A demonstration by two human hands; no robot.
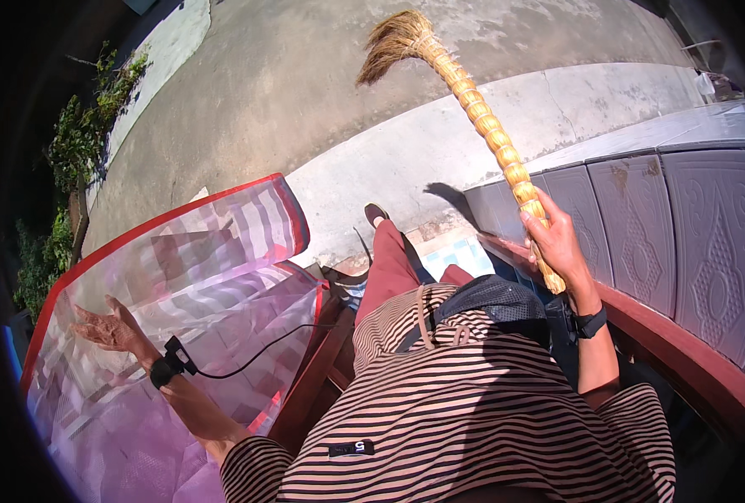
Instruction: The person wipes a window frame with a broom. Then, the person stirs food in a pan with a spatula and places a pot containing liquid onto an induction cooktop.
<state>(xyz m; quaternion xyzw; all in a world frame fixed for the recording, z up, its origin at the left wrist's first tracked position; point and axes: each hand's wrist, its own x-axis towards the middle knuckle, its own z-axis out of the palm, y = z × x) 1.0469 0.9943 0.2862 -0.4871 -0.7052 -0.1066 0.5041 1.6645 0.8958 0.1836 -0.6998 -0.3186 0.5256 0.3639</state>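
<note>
In my right hand [551, 236] is a straw hand broom [489, 126], gripped near the butt of its bound handle. Its bent brown bristles point away from me, raised above the concrete. My left hand [111, 327] has its fingers spread and lies against or just over a translucent mesh door curtain [221, 352] with red edging and a purple and white pattern. Whether the hand touches the mesh I cannot tell. The curtain spreads out at my left, its upper part folded. A black band with a cable sits on my left wrist.
Grey embossed panels [636, 232] stand at my right above a dark red rail [674, 339]. A wooden frame [313, 371] is close by my left hip. Before me lie a pale concrete strip [372, 157] and a darker concrete yard [240, 107]. Green plants [74, 151] line the far left.
</note>
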